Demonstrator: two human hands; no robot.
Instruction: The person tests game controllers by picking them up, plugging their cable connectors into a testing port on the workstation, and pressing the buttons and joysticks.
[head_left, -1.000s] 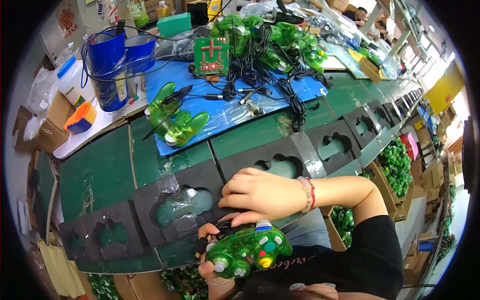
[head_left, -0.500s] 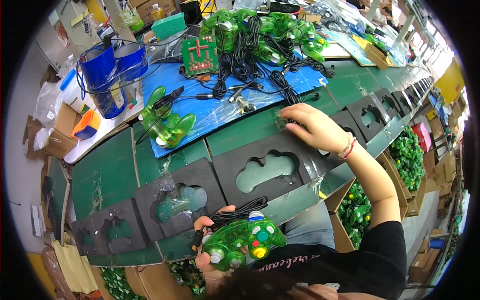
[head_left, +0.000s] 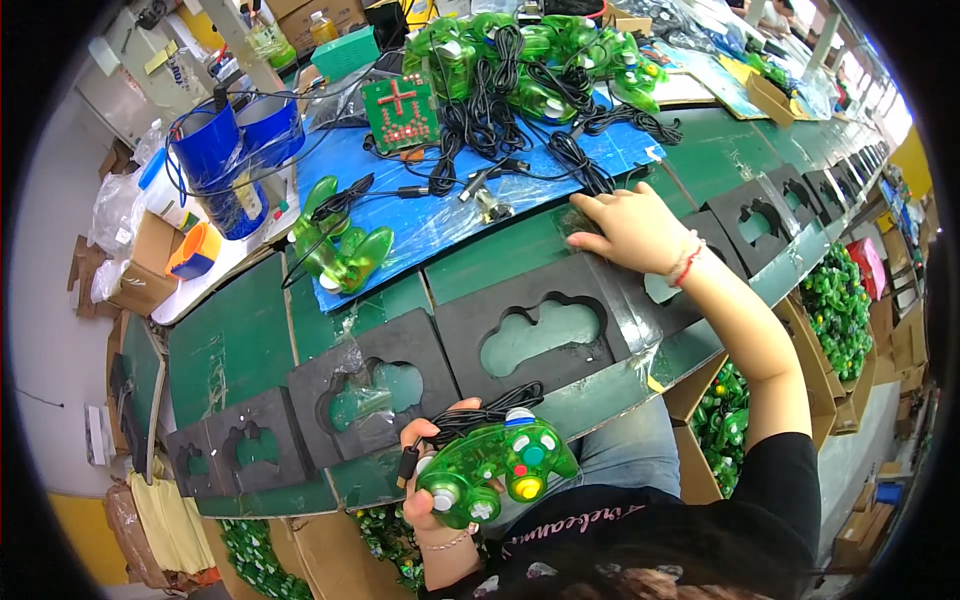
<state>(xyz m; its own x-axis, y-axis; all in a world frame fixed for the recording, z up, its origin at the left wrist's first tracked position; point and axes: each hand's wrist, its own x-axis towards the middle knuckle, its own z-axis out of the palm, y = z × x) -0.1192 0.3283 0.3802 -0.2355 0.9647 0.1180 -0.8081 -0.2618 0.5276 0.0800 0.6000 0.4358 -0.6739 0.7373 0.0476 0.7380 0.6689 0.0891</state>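
Note:
My left hand [head_left: 424, 480] grips a translucent green game controller [head_left: 497, 466] near my lap, with its buttons and sticks facing up. The controller's black cable [head_left: 490, 412] is coiled and bundled along its far side. My right hand [head_left: 632, 228] reaches over the green belt surface with nothing visible in it, its thumb and forefinger apart. That hand is above the far edge of a black foam tray [head_left: 470, 325], which has a controller-shaped cutout. Just beyond its fingertips lies a bundled black cable [head_left: 577, 160]. The undersides of its other fingers are hidden.
A heap of green controllers [head_left: 545, 75] with black cables lies on a blue board [head_left: 400, 245], beside a green circuit board [head_left: 400, 112]. More foam trays [head_left: 370, 385] line the belt. Boxes of green controllers [head_left: 840, 310] stand at right. Blue bins [head_left: 215, 160] stand at left.
The view has shifted slightly. My right hand has come nearer to the cable, its fingers more extended. The controller stays in my left hand.

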